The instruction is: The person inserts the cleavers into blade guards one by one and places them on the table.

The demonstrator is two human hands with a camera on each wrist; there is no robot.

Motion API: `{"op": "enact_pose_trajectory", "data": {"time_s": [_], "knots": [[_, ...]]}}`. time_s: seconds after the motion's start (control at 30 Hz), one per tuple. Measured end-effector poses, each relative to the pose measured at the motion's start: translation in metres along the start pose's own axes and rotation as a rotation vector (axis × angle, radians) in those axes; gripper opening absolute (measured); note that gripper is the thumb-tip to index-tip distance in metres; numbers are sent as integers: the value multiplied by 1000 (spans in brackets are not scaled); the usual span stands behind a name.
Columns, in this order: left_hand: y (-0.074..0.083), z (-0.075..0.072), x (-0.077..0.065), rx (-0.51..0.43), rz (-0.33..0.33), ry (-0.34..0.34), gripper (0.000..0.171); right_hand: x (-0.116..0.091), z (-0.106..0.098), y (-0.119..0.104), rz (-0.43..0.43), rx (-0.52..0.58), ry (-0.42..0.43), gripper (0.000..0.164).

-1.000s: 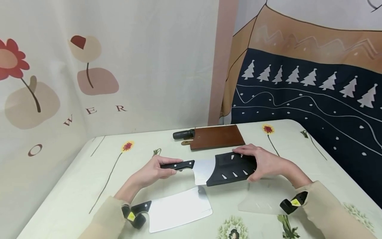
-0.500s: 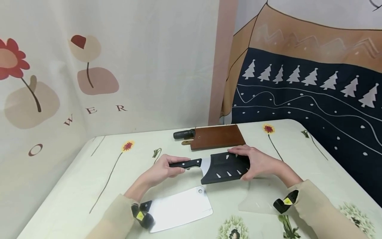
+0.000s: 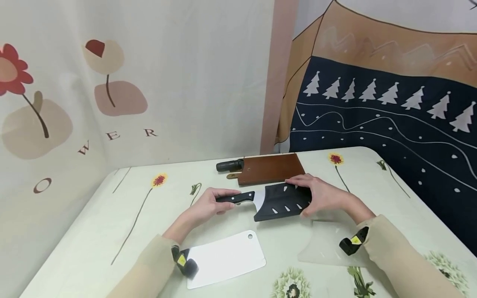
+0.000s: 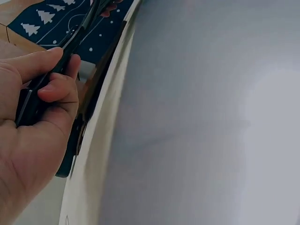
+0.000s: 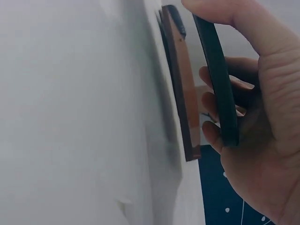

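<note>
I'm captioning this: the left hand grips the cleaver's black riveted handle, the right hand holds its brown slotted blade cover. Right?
Wrong colour: the head view shows the right hand holding a black slotted blade cover. The left hand does grip the black riveted handle.

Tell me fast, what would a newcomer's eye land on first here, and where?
Probably the cleaver in the middle of the head view: the left hand grips its black handle while the right hand holds the black sheath over its blade. Next, the bright bare blade lying on the tabletop, on the person's side of that cleaver. Then the navy cloth with white trees, at the right.
</note>
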State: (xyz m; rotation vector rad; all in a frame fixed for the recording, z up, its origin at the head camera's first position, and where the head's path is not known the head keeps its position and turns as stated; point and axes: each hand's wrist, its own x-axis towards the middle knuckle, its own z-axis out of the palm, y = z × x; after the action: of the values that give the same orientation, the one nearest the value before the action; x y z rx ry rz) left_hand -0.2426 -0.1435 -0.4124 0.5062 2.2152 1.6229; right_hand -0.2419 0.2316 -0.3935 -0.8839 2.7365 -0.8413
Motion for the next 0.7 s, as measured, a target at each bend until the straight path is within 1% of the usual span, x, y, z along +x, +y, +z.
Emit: {"op": "enact_pose_trajectory", "data": {"time_s": [0.13, 0.27, 0.47, 0.6, 0.67, 0.7], "knots": [[-1, -3, 8, 67, 2, 33, 39, 6, 0, 4, 19, 13, -29, 94], [-1, -7, 10, 122, -22, 87, 37, 11, 3, 5, 26, 6, -38, 94], [-4, -17, 1, 162, -55, 117, 43, 13, 7, 5, 40, -13, -39, 94], [-6, -24, -8, 165, -82, 109, 46, 14, 11, 7, 48, -42, -47, 95], [-6, -26, -11, 165, -88, 110, 46, 15, 13, 7, 53, -52, -42, 95], [-6, -28, -12, 165, -80, 108, 47, 16, 14, 8, 61, -58, -41, 95]]}}
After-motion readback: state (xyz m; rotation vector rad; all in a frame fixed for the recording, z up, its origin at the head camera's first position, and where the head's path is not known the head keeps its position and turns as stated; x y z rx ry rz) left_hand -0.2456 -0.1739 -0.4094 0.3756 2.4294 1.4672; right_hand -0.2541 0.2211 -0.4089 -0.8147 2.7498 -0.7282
